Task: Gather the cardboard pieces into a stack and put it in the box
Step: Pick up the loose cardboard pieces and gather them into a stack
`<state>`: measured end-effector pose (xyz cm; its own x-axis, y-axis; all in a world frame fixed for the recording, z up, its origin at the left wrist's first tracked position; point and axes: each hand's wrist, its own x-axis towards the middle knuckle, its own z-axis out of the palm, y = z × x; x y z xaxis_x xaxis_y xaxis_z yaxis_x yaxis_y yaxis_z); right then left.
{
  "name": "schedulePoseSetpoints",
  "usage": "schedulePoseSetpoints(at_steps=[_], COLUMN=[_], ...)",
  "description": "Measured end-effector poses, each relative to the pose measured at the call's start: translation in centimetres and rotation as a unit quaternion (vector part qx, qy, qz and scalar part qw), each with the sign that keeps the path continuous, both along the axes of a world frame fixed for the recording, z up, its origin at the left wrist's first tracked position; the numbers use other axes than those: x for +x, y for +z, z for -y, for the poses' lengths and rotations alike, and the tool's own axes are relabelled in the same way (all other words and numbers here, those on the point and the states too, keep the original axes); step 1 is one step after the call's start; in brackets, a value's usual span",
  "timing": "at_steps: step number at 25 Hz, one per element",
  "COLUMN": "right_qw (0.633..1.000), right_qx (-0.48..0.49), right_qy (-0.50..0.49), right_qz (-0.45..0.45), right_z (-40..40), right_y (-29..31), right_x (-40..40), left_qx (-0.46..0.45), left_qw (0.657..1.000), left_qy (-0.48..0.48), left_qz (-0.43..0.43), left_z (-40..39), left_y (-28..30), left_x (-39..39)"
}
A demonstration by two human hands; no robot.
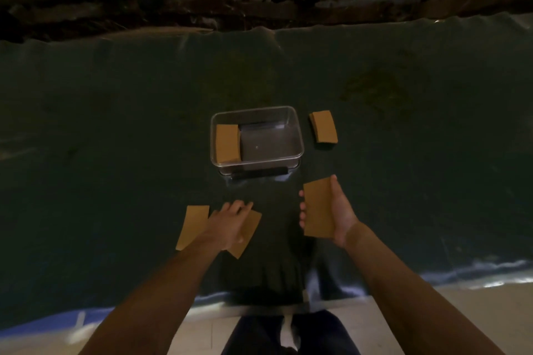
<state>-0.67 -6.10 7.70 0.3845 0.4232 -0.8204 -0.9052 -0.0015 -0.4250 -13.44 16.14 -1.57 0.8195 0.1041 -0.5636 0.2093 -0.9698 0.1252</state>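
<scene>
Still gathering: my right hand (336, 210) clamps a cardboard piece (318, 207) below the box (300, 150); my left hand (230, 220) presses flat, seemingly ungripped, on another piece (251, 225). Next, lift it across.

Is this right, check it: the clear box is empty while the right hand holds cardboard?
Not quite. The head view shows the clear box already has a cardboard piece lying inside at its left end. The right hand does hold cardboard.

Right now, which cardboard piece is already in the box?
The cardboard piece at the left end of the clear box; the others lie on the table or in a hand.
</scene>
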Motion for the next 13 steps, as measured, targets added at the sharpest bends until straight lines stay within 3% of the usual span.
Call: schedulePoseSetpoints(at_steps=[4,6,9,11,13], right_qw=[1.0,1.0,0.999,0.999,0.999], right_qx=[-0.007,-0.006,-0.013,-0.013,-0.006], right_qy=[0.012,0.017,0.027,0.034,0.038], right_qz=[-0.016,-0.021,-0.016,-0.013,-0.012], right_z=[-0.8,-1.3,-2.2,-3.0,-3.7], right_y=[-1.6,-2.1,-2.4,-2.3,-2.1], right_x=[-0.7,-1.0,-1.2,-1.4,-1.6], left_qx=[0.001,-0.069,-0.263,-0.293,-0.254], left_qw=[0.997,0.988,0.936,0.914,0.916], left_qy=[0.022,0.088,0.221,0.274,0.31], left_qz=[0.077,0.11,0.078,0.051,0.015], left_z=[0.1,-0.4,-3.4,-6.7,-9.6], left_y=[-1.0,-1.2,0.0,1.3,2.3], left_x=[0.8,0.2,-1.3,-2.4,-3.3])
